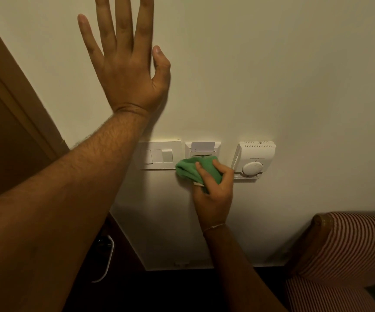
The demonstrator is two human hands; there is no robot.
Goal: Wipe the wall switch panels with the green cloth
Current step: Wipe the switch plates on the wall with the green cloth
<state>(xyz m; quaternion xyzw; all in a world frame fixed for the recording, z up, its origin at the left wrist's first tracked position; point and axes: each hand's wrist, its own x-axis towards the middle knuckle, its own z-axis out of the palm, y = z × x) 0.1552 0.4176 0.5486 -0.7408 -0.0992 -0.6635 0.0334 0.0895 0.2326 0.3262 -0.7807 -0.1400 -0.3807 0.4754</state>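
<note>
Three white fittings sit in a row on the cream wall: a switch panel (159,155) with rocker switches, a key-card holder panel (202,147) with a card in its slot, and a thermostat (254,159) with a round dial. My right hand (213,194) grips the bunched green cloth (192,168) and presses it against the lower part of the key-card panel, covering its bottom edge. My left hand (128,64) rests flat on the wall above the switch panel, fingers spread, holding nothing. My left forearm hides the switch panel's left end.
A brown wooden door frame (13,97) runs down the left. A red-and-white striped armchair (344,251) stands at the lower right, close to the wall. A white skirting board (182,264) meets the dark floor below, where a white cable (108,260) lies.
</note>
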